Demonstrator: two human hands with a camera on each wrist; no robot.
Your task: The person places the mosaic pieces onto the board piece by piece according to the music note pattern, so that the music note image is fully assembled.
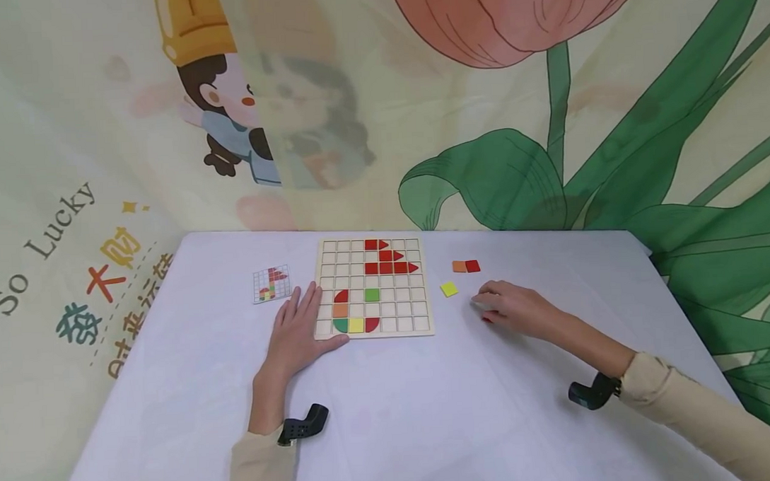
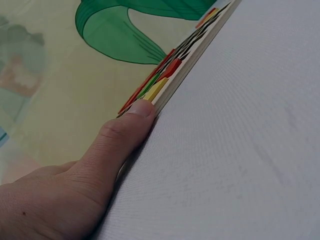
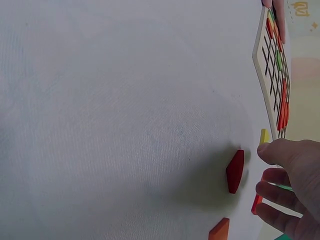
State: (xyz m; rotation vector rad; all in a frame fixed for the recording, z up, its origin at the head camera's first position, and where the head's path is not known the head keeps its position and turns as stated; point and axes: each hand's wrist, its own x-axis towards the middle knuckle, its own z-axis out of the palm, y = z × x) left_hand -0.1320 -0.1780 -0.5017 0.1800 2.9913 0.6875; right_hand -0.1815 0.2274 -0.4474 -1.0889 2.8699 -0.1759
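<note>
My left hand point(image 1: 296, 335) lies at the left edge of a white grid board point(image 1: 400, 306), fingers stretched along its side. The left thumb point(image 2: 131, 125) rests at the board's front edge beside a yellow tile point(image 2: 156, 90). Red, orange, green and yellow tiles sit in the grid's cells. To the right of the board, my right hand point(image 1: 515, 310) hovers with fingers loosely bent and nothing visible between them. Close below it lies a dark red tile point(image 3: 235, 172), partly covered in the head view. An orange tile point(image 3: 218, 230) lies near that one.
A small pattern card point(image 1: 271, 284) lies left of the board. Between board and right hand sits a loose yellow tile point(image 1: 449, 289). Farther back, an orange square point(image 1: 459, 266) adjoins a red square point(image 1: 473, 266). A printed cloth point(image 1: 355, 128) hangs behind the white table point(image 1: 391, 424).
</note>
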